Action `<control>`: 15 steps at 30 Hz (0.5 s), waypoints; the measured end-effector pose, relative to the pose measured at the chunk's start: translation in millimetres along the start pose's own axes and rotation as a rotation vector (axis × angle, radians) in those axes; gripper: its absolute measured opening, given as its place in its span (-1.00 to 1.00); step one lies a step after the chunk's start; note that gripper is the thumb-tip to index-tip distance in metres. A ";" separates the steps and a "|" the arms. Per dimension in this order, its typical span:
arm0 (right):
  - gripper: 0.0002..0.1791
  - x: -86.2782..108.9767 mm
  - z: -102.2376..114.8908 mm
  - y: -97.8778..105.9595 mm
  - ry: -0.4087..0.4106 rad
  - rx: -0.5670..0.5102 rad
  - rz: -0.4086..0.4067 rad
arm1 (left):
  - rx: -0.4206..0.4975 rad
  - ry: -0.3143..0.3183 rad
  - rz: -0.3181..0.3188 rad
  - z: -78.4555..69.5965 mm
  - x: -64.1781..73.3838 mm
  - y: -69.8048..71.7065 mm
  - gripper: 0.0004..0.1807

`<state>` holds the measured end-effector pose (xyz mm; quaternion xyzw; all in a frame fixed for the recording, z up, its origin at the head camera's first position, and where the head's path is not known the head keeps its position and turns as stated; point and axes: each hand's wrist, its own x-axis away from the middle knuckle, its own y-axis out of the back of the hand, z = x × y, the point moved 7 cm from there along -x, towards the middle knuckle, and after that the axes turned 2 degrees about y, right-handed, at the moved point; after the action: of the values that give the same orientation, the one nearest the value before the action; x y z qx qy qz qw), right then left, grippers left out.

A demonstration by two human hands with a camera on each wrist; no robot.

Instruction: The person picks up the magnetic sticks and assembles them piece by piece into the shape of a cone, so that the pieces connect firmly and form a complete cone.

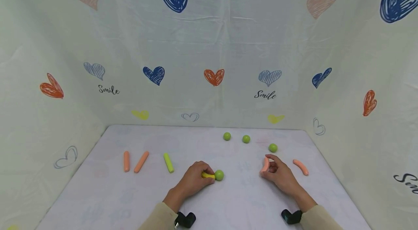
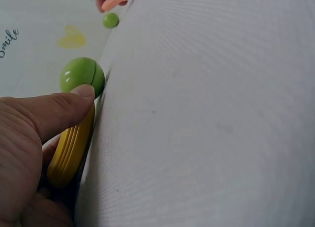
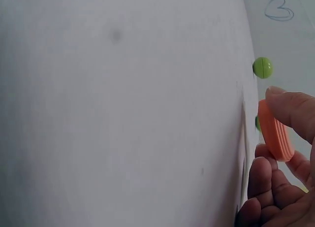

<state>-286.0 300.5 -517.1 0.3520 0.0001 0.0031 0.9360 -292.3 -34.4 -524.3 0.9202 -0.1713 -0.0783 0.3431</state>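
Both hands are well apart, each pinching something. Left hand (image 1: 192, 179), just below centre in the head view, has a ridged, curved yellow piece (image 2: 71, 155) between thumb and fingers, with a glossy green ball (image 1: 219, 175) right at its end. Right hand (image 1: 282, 177), lower right of centre, grips a ridged, curved orange piece (image 3: 275, 131). Further right there's a second curved orange piece (image 1: 300, 167) on the white tabletop (image 1: 245, 204); a straight yellow-green stick (image 1: 168, 162) lies left of centre, btw.

White sheeting (image 1: 241, 45) printed with scribbled hearts (image 1: 154, 75) (some above "Smile" lettering (image 1: 265, 95)) hangs behind a pale table (image 1: 245, 201).
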 end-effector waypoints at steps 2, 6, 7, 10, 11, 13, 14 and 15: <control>-0.16 -0.6 6.1 -6.8 -0.001 -0.031 0.008 | 0.003 0.001 0.001 -0.1 0.1 0.0 -0.85; -0.18 -2.6 21.5 -24.3 -0.002 -0.090 0.020 | 0.001 0.002 0.003 -0.5 0.3 -0.1 -0.85; -0.18 -3.0 26.2 -29.1 -0.003 -0.105 0.025 | 0.001 0.002 0.004 -0.4 0.3 -0.3 -0.85; -0.20 -4.0 39.9 -43.8 0.002 -0.142 0.035 | -0.002 0.004 0.004 -0.3 0.4 -0.6 -0.85; -0.20 -4.1 44.7 -48.7 0.006 -0.156 0.040 | -0.003 0.004 0.003 -0.3 0.4 -0.6 -0.85; -0.20 -4.4 53.4 -58.4 0.015 -0.176 0.048 | -0.006 0.001 -0.001 -0.6 0.2 -0.4 -0.85; -0.21 -4.7 57.0 -63.0 0.019 -0.183 0.051 | -0.008 0.000 -0.002 -0.7 0.1 -0.3 -0.86; -0.21 -5.1 60.4 -67.5 0.024 -0.186 0.053 | -0.010 -0.002 -0.004 -0.8 -0.1 -0.2 -0.86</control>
<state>-290.6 209.9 -516.2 0.2635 0.0019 0.0320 0.9641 -292.1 -33.7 -523.9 0.9188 -0.1694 -0.0808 0.3472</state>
